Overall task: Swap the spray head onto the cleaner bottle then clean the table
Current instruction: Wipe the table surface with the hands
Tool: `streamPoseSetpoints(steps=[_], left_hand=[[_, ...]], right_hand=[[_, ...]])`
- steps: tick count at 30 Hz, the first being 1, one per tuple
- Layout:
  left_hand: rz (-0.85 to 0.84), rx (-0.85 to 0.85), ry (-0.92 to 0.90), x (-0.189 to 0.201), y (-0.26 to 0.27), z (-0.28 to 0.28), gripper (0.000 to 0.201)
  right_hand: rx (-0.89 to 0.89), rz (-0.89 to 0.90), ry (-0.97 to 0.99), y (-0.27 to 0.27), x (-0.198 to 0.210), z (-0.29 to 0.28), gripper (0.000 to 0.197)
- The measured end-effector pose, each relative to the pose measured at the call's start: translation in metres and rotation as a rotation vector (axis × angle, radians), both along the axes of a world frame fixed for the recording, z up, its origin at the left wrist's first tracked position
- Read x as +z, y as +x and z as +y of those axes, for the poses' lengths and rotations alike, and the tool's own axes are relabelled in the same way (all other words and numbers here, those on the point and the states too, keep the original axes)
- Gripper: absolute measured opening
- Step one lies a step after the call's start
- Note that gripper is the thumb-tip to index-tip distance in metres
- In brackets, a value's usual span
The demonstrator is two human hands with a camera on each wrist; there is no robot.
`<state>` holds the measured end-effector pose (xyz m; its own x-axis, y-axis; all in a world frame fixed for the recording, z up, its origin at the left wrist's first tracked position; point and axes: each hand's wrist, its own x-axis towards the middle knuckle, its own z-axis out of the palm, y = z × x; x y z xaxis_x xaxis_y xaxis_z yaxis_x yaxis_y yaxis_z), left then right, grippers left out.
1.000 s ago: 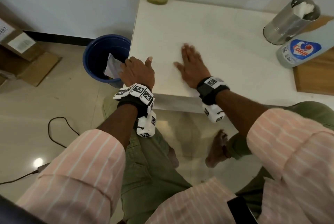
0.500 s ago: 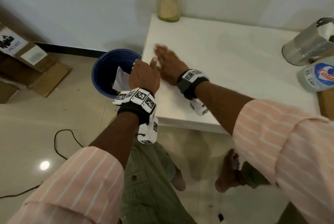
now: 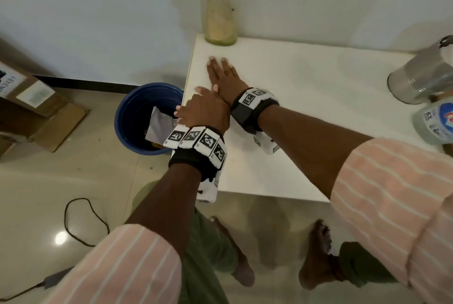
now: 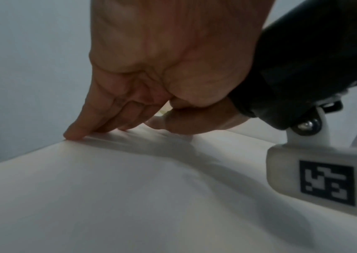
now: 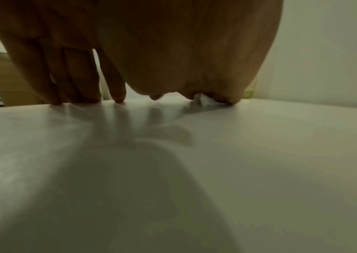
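Now the right hand [image 3: 224, 78] lies flat near the table's [image 3: 306, 97] far-left corner, pressing a white tissue [image 5: 205, 101]; the left hand [image 3: 203, 112], fingers straight, braces the left edge. Keep pressure even, sweeping toward the blue bin [image 3: 130, 117]. The cleaner bottle [image 3: 434, 122] lies at the right edge.

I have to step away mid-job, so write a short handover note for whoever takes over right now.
Right hand: flat on the white table near its far left corner, pressing a small white wad.
Left hand: fingertips resting on the table's left edge, above the blue bin.
Cleaner bottle lies at the right edge; its head is out of view.
Wiping is under way; the swap cannot be confirmed.
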<state>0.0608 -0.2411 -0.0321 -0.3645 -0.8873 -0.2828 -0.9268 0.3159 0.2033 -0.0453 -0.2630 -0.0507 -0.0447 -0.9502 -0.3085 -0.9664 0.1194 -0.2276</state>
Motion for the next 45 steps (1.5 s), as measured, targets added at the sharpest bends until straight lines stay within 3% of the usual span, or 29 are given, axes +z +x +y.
streamPoseSetpoints(steps=[3, 5, 8, 12, 14, 16, 19, 21, 22, 25, 27, 29, 33, 38, 40, 42, 45], left_hand=[[-0.003, 0.091, 0.011, -0.004, -0.005, 0.006, 0.064], [-0.021, 0.199, 0.083, -0.01, -0.013, 0.009, 0.083], [-0.046, 0.281, 0.146, -0.008, -0.019, 0.021, 0.108], [-0.1, 0.321, 0.101, -0.013, -0.022, 0.031, 0.12], [-0.094, 0.344, 0.12, -0.015, -0.025, 0.031, 0.12], [-0.086, 0.359, 0.13, -0.012, -0.027, 0.029, 0.118], [-0.089, 0.361, 0.148, -0.009, -0.028, 0.03, 0.113], [-0.1, 0.35, 0.146, -0.009, -0.027, 0.031, 0.106], [-0.091, 0.339, 0.157, -0.007, -0.026, 0.03, 0.101], [-0.061, 0.327, 0.181, -0.003, -0.018, 0.031, 0.092], [-0.004, 0.323, 0.195, 0.007, -0.011, 0.038, 0.087], [0.067, 0.329, 0.192, 0.01, -0.002, 0.036, 0.078], [0.278, 0.349, 0.081, 0.039, 0.029, 0.033, 0.048], [0.501, 0.632, 0.025, 0.056, 0.059, 0.047, 0.065], [0.519, 0.671, 0.059, 0.059, 0.063, 0.052, 0.067], [0.479, 0.648, 0.131, 0.062, 0.066, 0.059, 0.065], [0.465, 0.612, 0.204, 0.07, 0.069, 0.069, 0.061]], right_hand=[[0.251, -0.008, -0.016, -0.016, 0.003, 0.008, 0.065], [0.238, -0.013, -0.017, -0.031, 0.006, 0.013, 0.069], [-0.039, 0.005, -0.051, -0.067, 0.007, 0.025, 0.076], [-0.438, 0.072, -0.008, -0.12, 0.007, 0.031, 0.079], [-0.556, 0.066, 0.015, -0.118, 0.009, 0.031, 0.08], [-0.529, 0.047, 0.01, -0.095, 0.009, 0.032, 0.081], [-0.131, 0.012, 0.007, -0.055, 0.009, 0.051, 0.075], [0.006, 0.007, -0.009, -0.06, 0.007, 0.068, 0.069], [-0.045, -0.002, -0.028, -0.071, 0.008, 0.075, 0.069], [-0.445, 0.019, -0.034, -0.09, 0.007, 0.103, 0.075], [-0.606, 0.03, -0.017, -0.066, 0.008, 0.121, 0.08], [-0.643, -0.04, -0.02, -0.023, 0.002, 0.123, 0.083], [-0.378, -0.12, -0.031, 0.054, 0.008, 0.093, 0.081], [0.177, -0.052, 0.019, 0.106, 0.02, 0.097, 0.076], [0.34, 0.017, 0.014, 0.109, 0.014, 0.113, 0.071], [0.35, -0.015, -0.047, 0.092, 0.008, 0.124, 0.068], [0.02, -0.056, -0.091, 0.042, 0.004, 0.141, 0.072]])
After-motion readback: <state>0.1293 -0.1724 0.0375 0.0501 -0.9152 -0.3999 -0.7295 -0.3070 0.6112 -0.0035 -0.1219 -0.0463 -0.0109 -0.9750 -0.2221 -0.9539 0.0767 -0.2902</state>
